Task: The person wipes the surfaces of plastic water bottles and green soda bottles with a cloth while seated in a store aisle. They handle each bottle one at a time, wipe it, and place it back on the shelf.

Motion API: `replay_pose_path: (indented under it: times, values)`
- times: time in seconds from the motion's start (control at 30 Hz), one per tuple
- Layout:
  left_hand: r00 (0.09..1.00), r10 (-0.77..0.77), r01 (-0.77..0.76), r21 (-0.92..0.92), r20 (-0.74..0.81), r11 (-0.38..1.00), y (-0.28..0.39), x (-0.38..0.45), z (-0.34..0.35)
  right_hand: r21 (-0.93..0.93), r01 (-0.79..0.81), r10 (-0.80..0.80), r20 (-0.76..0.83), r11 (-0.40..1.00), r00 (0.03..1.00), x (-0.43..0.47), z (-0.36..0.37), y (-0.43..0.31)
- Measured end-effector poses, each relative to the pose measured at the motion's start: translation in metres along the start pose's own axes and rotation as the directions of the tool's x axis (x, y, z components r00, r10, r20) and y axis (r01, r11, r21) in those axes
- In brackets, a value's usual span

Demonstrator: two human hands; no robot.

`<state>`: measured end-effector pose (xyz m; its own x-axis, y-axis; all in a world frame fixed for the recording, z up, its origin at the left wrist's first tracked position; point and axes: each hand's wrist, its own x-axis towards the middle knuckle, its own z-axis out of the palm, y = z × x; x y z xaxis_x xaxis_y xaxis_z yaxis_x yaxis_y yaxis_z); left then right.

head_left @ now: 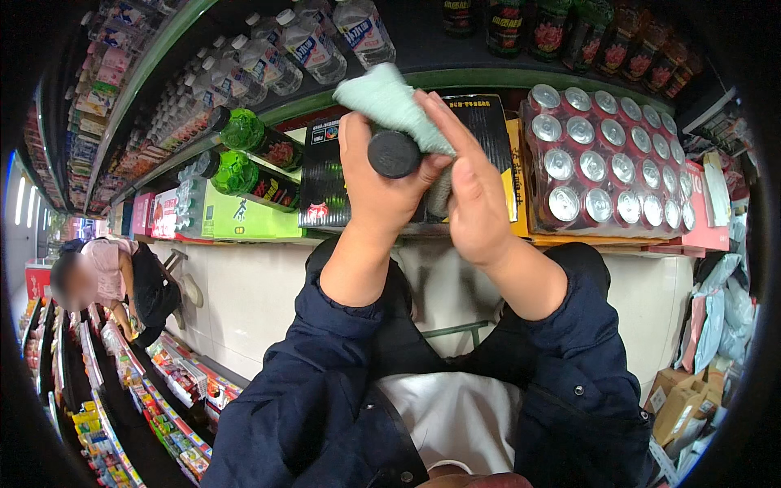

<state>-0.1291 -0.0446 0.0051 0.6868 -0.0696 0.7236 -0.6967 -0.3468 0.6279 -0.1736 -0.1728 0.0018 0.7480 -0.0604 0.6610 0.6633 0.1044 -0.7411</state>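
My left hand (381, 198) grips an upright drink bottle, its black cap (394, 155) facing up at me. A pale green cloth (390, 100) is wrapped against the bottle's far and right side. My right hand (479, 204) presses the cloth there, fingers stretched along it. Most of the bottle's body is hidden by hands and cloth. Below them is a black carton (320, 177) with printing. Two green bottles with black caps, one nearer (244, 177) and one farther (247, 131), lie on a light green carton (235, 213) to the left.
A film-wrapped pack of cans (610, 165) stands to the right. Clear bottles (311, 52) and dark-labelled bottles (552, 33) fill the shelf ahead. Cardboard boxes (677, 402) sit at lower right. Another person (116, 274) bends over goods racks at left. My knees are close to the cartons.
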Motion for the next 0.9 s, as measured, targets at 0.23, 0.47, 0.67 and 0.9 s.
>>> replay_pose_path:
  times: [0.23,0.47,0.67,0.9]
  values:
    - [0.987,-0.161,0.153,-0.268,-0.009,0.951,0.015,-0.003,0.012,-0.05,-0.181,0.181,0.007,0.982,0.983,-0.01,-0.015,0.062]
    - [0.867,-0.277,0.346,-0.101,0.414,0.933,0.032,0.006,-0.006,0.674,-0.604,0.817,0.002,0.425,0.577,-0.004,-0.021,0.063]
    - [0.985,0.072,-0.099,0.181,0.154,0.979,0.033,0.007,-0.004,0.708,-0.393,0.549,0.008,0.587,0.835,-0.008,0.003,0.017]
    - [0.959,-0.21,0.139,-0.329,-0.19,0.934,0.021,-0.003,-0.003,0.136,-0.077,0.067,0.082,0.988,0.994,-0.014,0.009,0.02]
